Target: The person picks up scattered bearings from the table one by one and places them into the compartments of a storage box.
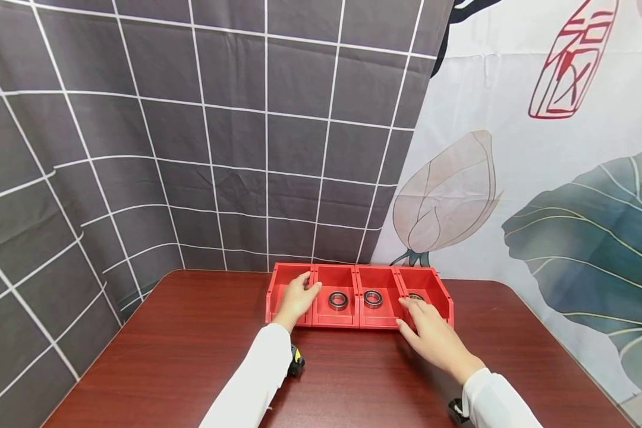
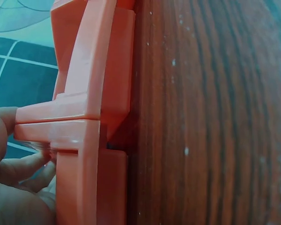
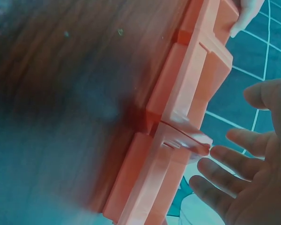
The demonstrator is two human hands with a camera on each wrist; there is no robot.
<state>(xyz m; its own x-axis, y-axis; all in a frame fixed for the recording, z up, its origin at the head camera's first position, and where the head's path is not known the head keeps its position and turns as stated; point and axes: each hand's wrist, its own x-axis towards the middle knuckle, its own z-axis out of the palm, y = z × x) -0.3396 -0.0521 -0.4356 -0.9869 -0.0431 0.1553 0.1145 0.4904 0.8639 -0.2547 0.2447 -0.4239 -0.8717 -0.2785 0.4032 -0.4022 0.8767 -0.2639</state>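
A row of red bins (image 1: 336, 318) joined side by side stands at the back of the table. My left hand (image 1: 296, 297) reaches over the leftmost bin, its thumb near or against the divider (image 2: 56, 112); the fingers (image 2: 25, 168) hang loosely bent inside. A shiny curved edge shows near them, too hidden to name. My right hand (image 1: 430, 333) hovers at the rightmost bin, fingers relaxed and apart, fingertips close to a divider (image 3: 187, 136). Ball bearings lie in the two middle bins: one bearing (image 1: 337, 301) and another bearing (image 1: 373, 298). A third bearing (image 1: 415, 296) is partly hidden behind my right fingers.
The bins stand on a dark red wooden table (image 1: 364, 380). Behind hangs a grey cloth with white grid lines (image 1: 235, 148), joined on the right by a white cloth with plant drawings (image 1: 460, 190). Dark devices sit by both wrists, the left one (image 1: 296, 361) partly yellow.
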